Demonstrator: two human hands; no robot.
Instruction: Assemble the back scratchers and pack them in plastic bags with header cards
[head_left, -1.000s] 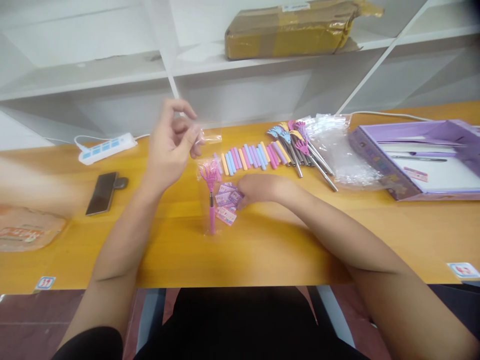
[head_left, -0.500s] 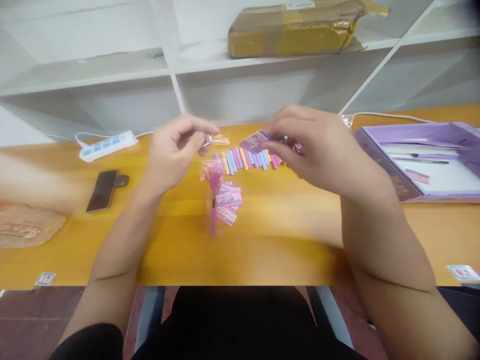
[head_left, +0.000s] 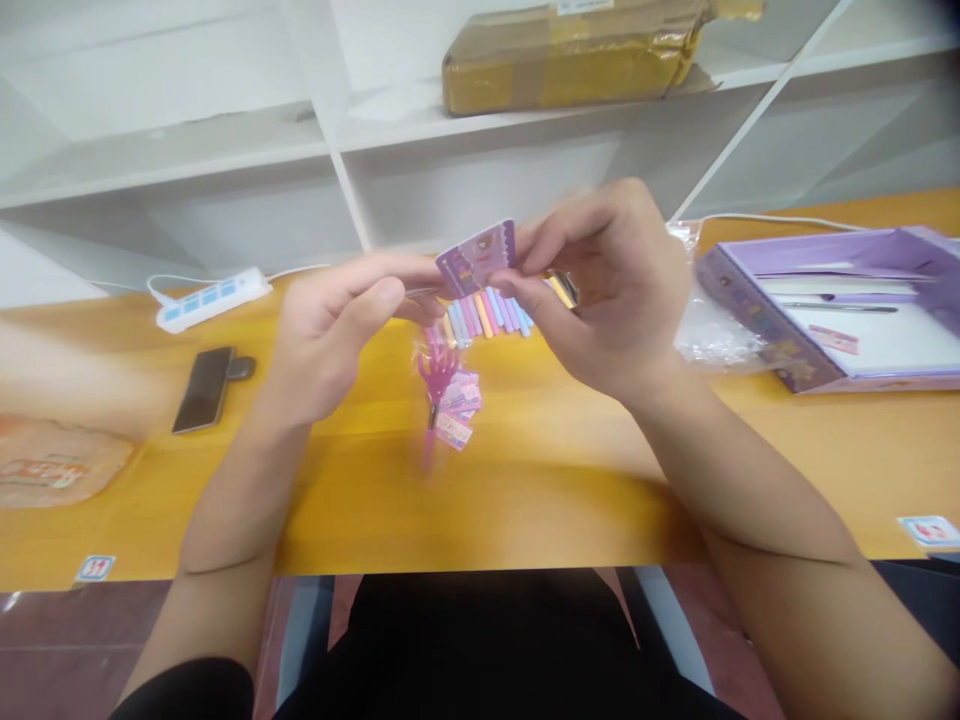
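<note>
My right hand (head_left: 600,285) pinches a small purple printed card (head_left: 480,258) between thumb and fingers, raised above the table. The card's left edge meets my left hand (head_left: 337,325), whose thumb lies over bent fingers. A thin glint of clear plastic (head_left: 424,291), seemingly a small bag, shows in that hand, mostly hidden. Beneath the hands lies a row of pastel sticks (head_left: 484,313) in pink, blue, purple and orange. Closer to me are a pink hand-shaped back scratcher (head_left: 435,385) in a clear wrapper and several small printed cards (head_left: 460,400) in a loose pile.
At right stands an open purple box (head_left: 817,382) with a card and a slim metal tool inside, crumpled clear plastic (head_left: 720,325) beside it. A phone (head_left: 203,388) and a white power strip (head_left: 214,300) lie at left. A taped carton (head_left: 570,60) sits on the shelf.
My right hand has carried the card left and turned it up, while my left hand has moved in to meet its edge. Crumpled plastic beside the box has come into view.
</note>
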